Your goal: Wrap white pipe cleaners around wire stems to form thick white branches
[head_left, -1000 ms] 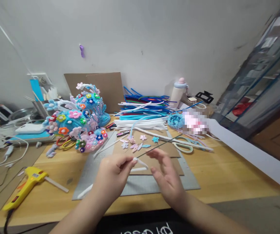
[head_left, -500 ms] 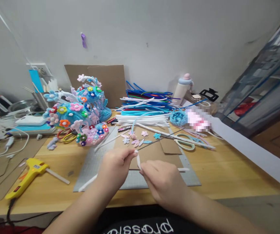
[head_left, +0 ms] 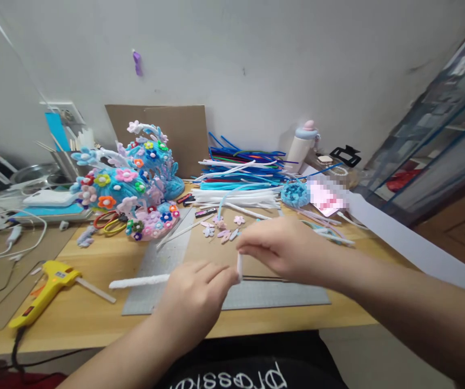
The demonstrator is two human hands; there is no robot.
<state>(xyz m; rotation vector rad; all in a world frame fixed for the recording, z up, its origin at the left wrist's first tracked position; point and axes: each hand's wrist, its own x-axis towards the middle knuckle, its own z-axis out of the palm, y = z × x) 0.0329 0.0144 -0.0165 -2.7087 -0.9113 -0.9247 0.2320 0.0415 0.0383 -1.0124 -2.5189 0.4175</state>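
My left hand (head_left: 200, 292) is closed around a thin dark wire (head_left: 264, 279), which pokes out to its right. A thick white fuzzy length (head_left: 139, 281) sticks out on the left side of that hand. Above and to the right, my right hand (head_left: 284, 246) pinches a white pipe cleaner (head_left: 239, 266) that stands stretched, nearly upright, between both hands. Both hands hover over a cardboard sheet (head_left: 211, 259) on a grey cutting mat (head_left: 273, 295). Small pink and blue fuzzy petals (head_left: 224, 235) and a pink flower (head_left: 239, 220) lie just beyond.
Flower-covered fuzzy pieces (head_left: 135, 189) stand at the left. A yellow glue gun (head_left: 41, 292) lies near the front left. Pipe cleaner bundles (head_left: 236, 197) are stacked behind the mat. At the back right are a bottle (head_left: 303, 146), a phone (head_left: 325, 200) and a long white sheet (head_left: 414, 248).
My right hand has moved up above my left, drawing the white pipe cleaner upward. The wire has swung from slanting up to lying level. My right hand and arm now cover the scissors.
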